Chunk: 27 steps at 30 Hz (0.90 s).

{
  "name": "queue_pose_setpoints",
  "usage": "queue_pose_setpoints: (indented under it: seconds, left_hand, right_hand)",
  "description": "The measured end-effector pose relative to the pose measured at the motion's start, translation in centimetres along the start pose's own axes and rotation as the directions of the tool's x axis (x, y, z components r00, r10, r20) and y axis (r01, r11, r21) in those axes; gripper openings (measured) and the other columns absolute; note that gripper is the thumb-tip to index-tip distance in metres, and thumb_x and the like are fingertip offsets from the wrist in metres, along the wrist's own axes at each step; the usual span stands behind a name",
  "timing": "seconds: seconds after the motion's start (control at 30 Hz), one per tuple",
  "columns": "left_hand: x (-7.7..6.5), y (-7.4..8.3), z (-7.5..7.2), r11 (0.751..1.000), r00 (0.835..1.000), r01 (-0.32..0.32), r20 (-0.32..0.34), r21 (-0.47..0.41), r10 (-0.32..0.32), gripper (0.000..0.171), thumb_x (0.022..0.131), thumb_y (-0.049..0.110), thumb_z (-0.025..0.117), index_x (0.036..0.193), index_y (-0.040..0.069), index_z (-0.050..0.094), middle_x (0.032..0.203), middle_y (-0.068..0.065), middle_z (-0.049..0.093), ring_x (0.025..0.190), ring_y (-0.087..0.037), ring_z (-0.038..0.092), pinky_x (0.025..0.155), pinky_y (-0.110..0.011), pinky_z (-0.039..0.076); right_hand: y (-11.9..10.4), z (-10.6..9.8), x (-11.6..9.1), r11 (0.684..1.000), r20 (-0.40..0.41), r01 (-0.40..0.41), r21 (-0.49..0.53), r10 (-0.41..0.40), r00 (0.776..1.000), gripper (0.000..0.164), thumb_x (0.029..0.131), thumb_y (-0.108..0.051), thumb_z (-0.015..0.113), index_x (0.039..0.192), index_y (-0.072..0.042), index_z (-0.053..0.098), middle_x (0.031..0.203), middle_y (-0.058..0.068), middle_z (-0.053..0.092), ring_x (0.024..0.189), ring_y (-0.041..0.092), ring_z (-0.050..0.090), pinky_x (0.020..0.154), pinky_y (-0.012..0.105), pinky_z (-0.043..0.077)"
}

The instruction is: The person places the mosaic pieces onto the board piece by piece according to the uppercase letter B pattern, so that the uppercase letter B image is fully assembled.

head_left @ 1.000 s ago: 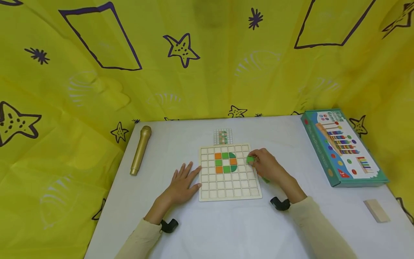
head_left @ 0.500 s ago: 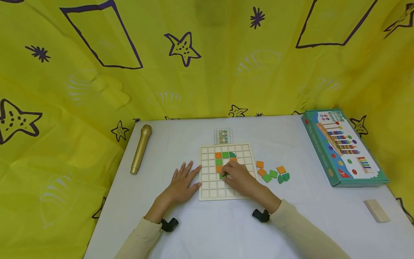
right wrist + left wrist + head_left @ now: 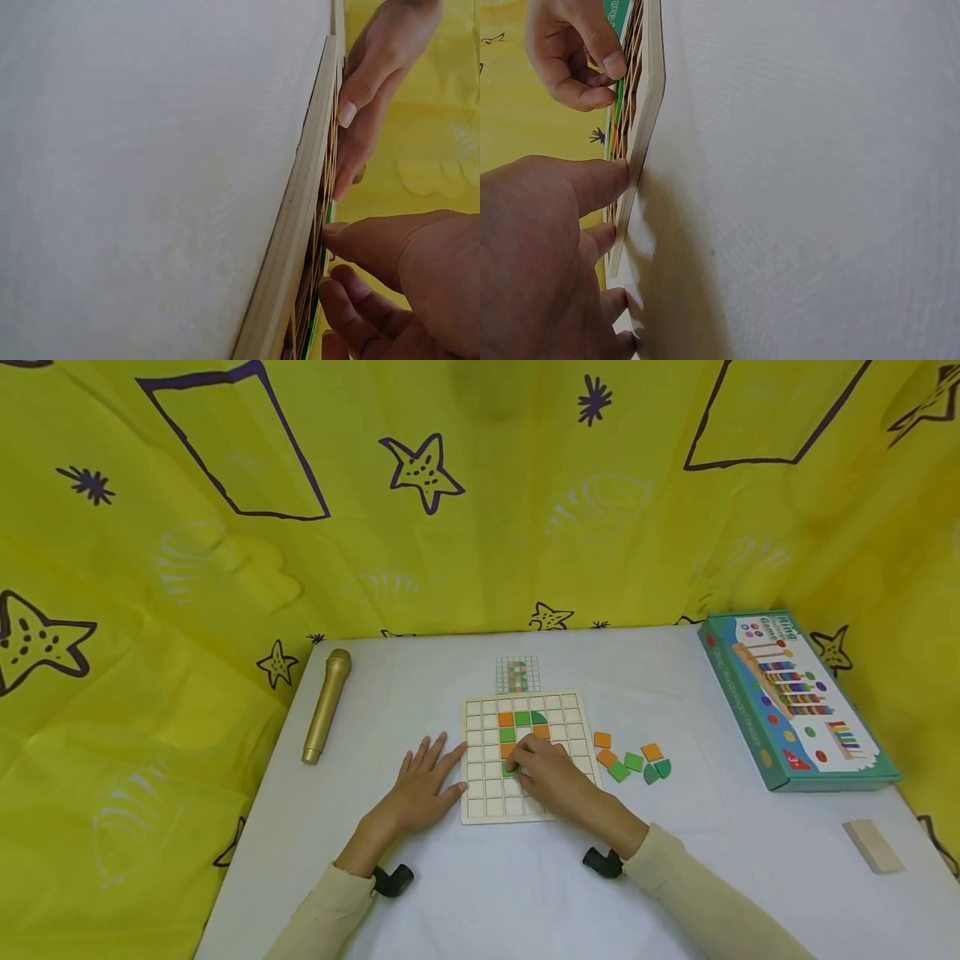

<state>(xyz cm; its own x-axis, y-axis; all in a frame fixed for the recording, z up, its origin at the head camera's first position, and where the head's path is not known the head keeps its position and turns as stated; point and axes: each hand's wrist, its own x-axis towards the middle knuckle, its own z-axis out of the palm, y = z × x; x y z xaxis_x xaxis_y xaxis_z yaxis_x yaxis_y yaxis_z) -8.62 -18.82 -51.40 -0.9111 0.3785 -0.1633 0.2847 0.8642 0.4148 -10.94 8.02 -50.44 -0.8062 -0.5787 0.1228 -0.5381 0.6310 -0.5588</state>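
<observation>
A wooden grid board [image 3: 480, 806] lies on the table with orange and green tiles in its cells. My right hand [image 3: 551, 770] is over the board, pinching a green square tile [image 3: 508, 769] at the cell just below the left column of tiles. In the left wrist view the green edge of that tile [image 3: 620, 90] shows at the thumb and fingertip, close on the board. Part of the tile pattern is hidden under the right hand. My left hand [image 3: 420, 789] lies with its fingers spread, thumb and index fingertip at the board's left edge.
Loose orange and green tiles [image 3: 633, 762] lie right of the board. Behind it is a small pattern card [image 3: 517, 674]. A gold microphone [image 3: 327, 706] lies at the left, a teal game box [image 3: 798, 702] at the right, with a wooden block [image 3: 873, 847] in front of the box.
My right hand has carried the green tile from the board's right edge leftward to the cell below the left column, then shifted only slightly. My left hand has stayed in place.
</observation>
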Motion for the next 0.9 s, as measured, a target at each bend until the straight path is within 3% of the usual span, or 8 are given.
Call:
queue_pose_setpoints:
  seconds: [0.13, 0.3, 0.53, 0.73, 0.9]
  left_hand:
    - [0.0, 0.0, 0.0, 1.0, 1.0, 0.003, 0.004, -0.002, -0.003, 0.064, 0.103, 0.05, 0.045, 0.16, 0.027, 0.027, 0.166, -0.011, 0.01, 0.151, -0.036, 0.001, 0.116, -0.061, 0.004]
    - [0.0, 0.0, -0.1, 1.0, 1.0, 0.001, 0.008, -0.002, -0.001, 0.064, 0.104, 0.049, 0.045, 0.16, 0.026, 0.027, 0.166, -0.012, 0.01, 0.15, -0.037, 0.001, 0.116, -0.061, 0.004]
    - [0.0, 0.0, -0.1, 1.0, 1.0, 0.016, 0.02, 0.002, -0.016, 0.064, 0.103, 0.051, 0.045, 0.16, 0.028, 0.027, 0.166, -0.01, 0.008, 0.151, -0.035, 0.0, 0.116, -0.059, 0.002]
    - [0.0, 0.0, 0.0, 1.0, 1.0, 0.023, 0.018, -0.001, -0.023, 0.064, 0.103, 0.051, 0.045, 0.16, 0.029, 0.026, 0.166, -0.01, 0.008, 0.151, -0.035, -0.001, 0.116, -0.058, 0.001]
    - [0.1, 0.0, 0.1, 1.0, 1.0, 0.02, 0.007, -0.007, -0.02, 0.064, 0.103, 0.052, 0.045, 0.16, 0.029, 0.027, 0.166, -0.01, 0.009, 0.151, -0.035, 0.0, 0.117, -0.058, 0.001]
  right_hand:
    - [0.6, -0.7, -0.4, 0.999, 0.007, -0.038, 0.03, 0.037, 0.999, 0.018, 0.092, -0.013, 0.075, 0.11, -0.014, 0.074, 0.11, -0.004, 0.056, 0.103, 0.016, 0.056, 0.081, 0.035, 0.038]
    - [2.8, -2.9, -1.2, 0.988, -0.013, -0.144, 0.047, 0.145, 0.989, 0.021, 0.093, -0.014, 0.073, 0.114, -0.013, 0.07, 0.114, 0.0, 0.056, 0.109, 0.021, 0.053, 0.089, 0.042, 0.04]
    - [6.6, -6.4, -2.8, 0.943, -0.05, -0.325, 0.067, 0.329, 0.943, 0.02, 0.095, -0.012, 0.069, 0.115, -0.007, 0.066, 0.111, 0.012, 0.054, 0.1, 0.03, 0.053, 0.084, 0.048, 0.04]
    - [8.9, -8.0, -3.4, 0.902, 0.068, -0.425, 0.072, 0.421, 0.904, 0.023, 0.099, -0.018, 0.066, 0.116, -0.004, 0.062, 0.11, 0.017, 0.052, 0.098, 0.032, 0.053, 0.085, 0.048, 0.045]
    - [9.6, -8.4, -2.9, 0.894, 0.12, -0.436, 0.101, 0.424, 0.898, 0.021, 0.099, -0.014, 0.061, 0.116, -0.001, 0.062, 0.109, 0.018, 0.052, 0.096, 0.033, 0.052, 0.084, 0.047, 0.047]
